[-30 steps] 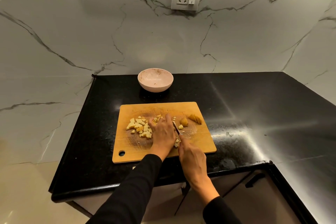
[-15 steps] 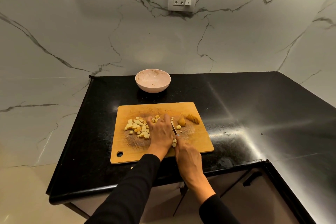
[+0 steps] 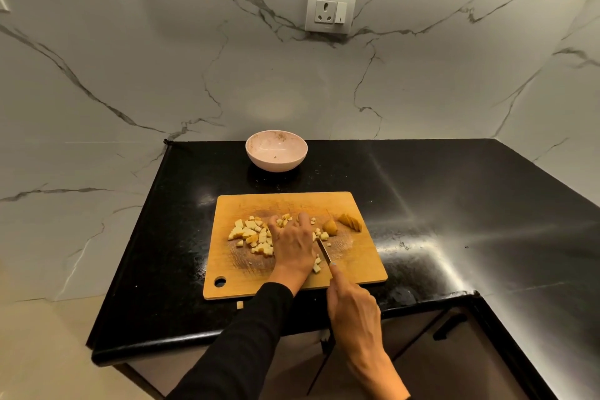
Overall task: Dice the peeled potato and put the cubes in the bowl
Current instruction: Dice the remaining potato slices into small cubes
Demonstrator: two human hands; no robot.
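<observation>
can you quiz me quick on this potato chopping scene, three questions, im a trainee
1. True or false: the bowl already holds potato cubes.
2. Which of the hands holds the knife? A) left hand B) right hand C) neither
3. Fill in: the uncut potato pieces lie on the far ____ part of the cutting board.

Key: 1 false, it holds no cubes; they are on the board. 2 B. 3 right.
</observation>
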